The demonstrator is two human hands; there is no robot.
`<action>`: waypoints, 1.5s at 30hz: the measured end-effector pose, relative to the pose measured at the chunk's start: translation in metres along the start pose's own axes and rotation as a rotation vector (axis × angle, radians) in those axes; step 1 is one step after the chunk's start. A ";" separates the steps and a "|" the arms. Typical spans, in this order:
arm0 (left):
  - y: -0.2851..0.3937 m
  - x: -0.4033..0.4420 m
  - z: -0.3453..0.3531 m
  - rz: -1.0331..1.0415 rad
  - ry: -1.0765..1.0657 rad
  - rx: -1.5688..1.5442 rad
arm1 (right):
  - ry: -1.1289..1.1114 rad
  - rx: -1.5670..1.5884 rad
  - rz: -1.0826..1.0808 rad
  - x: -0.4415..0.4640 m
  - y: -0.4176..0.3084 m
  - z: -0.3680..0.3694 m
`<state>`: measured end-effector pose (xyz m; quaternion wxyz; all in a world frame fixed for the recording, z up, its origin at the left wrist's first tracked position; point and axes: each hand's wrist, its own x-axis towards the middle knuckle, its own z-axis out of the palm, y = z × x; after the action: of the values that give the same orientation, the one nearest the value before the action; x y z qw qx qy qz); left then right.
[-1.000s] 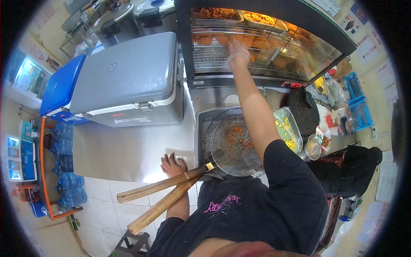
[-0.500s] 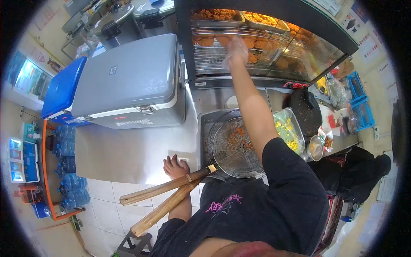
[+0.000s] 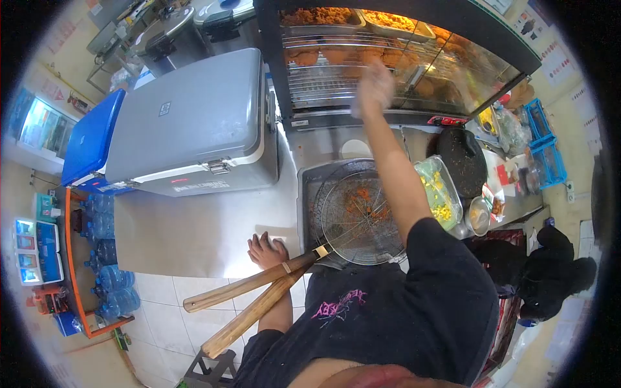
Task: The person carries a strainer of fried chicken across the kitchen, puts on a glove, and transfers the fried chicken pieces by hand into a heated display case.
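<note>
My right hand (image 3: 375, 89), in a clear plastic glove, is raised in front of the warming cabinet (image 3: 304, 121). Motion smears its fingers, so their pose is unclear. Behind it, fried chicken pieces (image 3: 336, 57) lie on a wire rack inside. My left hand (image 3: 266, 251) rests on the front edge of the metal counter (image 3: 194, 226), fingers spread, holding nothing. Next to it, two wooden handles (image 3: 246, 284) stick out towards me. They belong to wire strainers (image 3: 356, 213) lying over a grey tub (image 3: 304, 194), with orange crumbs in the mesh.
A grey cooler box (image 3: 187, 123) and a blue one (image 3: 94, 142) stand at left. Right of the strainers are a plastic container (image 3: 440, 194) with yellow-green pieces, a metal bowl (image 3: 479, 216) and a black round object (image 3: 460, 161). A person in dark clothes (image 3: 550, 278) is at far right.
My right hand has drawn back slightly from the cabinet's rack, down and to the right. My left hand stays put. The person at right has shifted.
</note>
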<state>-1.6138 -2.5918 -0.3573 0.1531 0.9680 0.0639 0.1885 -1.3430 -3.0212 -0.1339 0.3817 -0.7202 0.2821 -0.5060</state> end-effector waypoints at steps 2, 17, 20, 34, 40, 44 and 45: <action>0.002 -0.001 0.001 -0.016 -0.010 0.000 | 0.105 -0.038 0.054 0.008 0.011 -0.033; -0.012 -0.008 0.011 0.041 0.055 -0.016 | -0.390 -0.371 -0.168 0.018 0.014 -0.034; -0.014 -0.009 0.008 0.042 0.023 -0.063 | -0.502 -0.302 -0.153 -0.004 -0.021 -0.025; -0.093 -0.133 -0.048 -0.099 0.050 -0.264 | -1.159 -0.180 -0.298 -0.017 -0.108 -0.131; -0.123 -0.337 -0.078 -0.950 -0.785 -0.485 | -1.575 -0.057 -0.013 -0.081 0.014 -0.214; -0.123 -0.454 -0.124 -0.052 -1.248 -0.247 | -1.801 -0.174 0.068 -0.117 0.043 -0.247; -0.114 -0.468 -0.136 -0.103 -1.264 -0.245 | -1.787 -0.080 0.102 -0.130 0.065 -0.241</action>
<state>-2.1045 -2.5318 -0.4361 0.2793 0.8634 -0.0142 -0.4198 -1.6148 -3.0174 -0.2070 0.4554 -0.8448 -0.0714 0.2716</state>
